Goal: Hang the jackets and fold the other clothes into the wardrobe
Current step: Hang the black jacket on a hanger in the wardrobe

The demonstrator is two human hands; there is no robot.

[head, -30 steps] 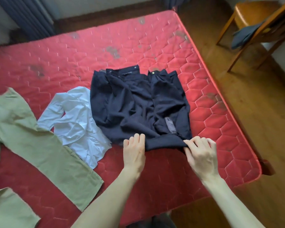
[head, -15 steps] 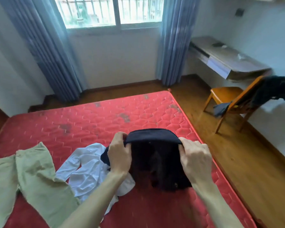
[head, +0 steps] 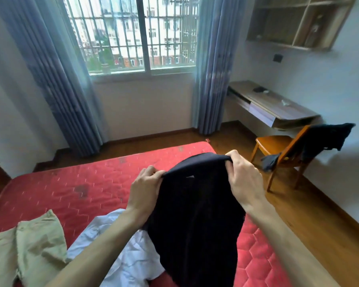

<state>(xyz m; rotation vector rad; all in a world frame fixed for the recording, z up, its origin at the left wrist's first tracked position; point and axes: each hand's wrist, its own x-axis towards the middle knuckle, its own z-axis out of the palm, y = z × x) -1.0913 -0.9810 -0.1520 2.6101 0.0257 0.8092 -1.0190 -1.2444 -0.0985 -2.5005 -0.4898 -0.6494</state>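
Bedroom, barred window (head: 133,34), blue curtains; red mattress (head: 75,183) as work surface. Item: dark navy garment (head: 197,214), lifted off the mattress, hanging between our hands. Left hand (head: 145,187) pinches its upper edge, fingers curled round the cloth; right hand (head: 243,179) grips the opposite corner likewise. Lying beneath: white shirt (head: 120,251), khaki trousers (head: 31,241). Another dark garment (head: 327,139) draped over the wooden chair (head: 278,146). Wardrobe not in view.

Risks, as we judge them: the hanging folds may slip open in carriage; the trailing hem may drag the white shirt off the mattress; either pinch may lose its corner.
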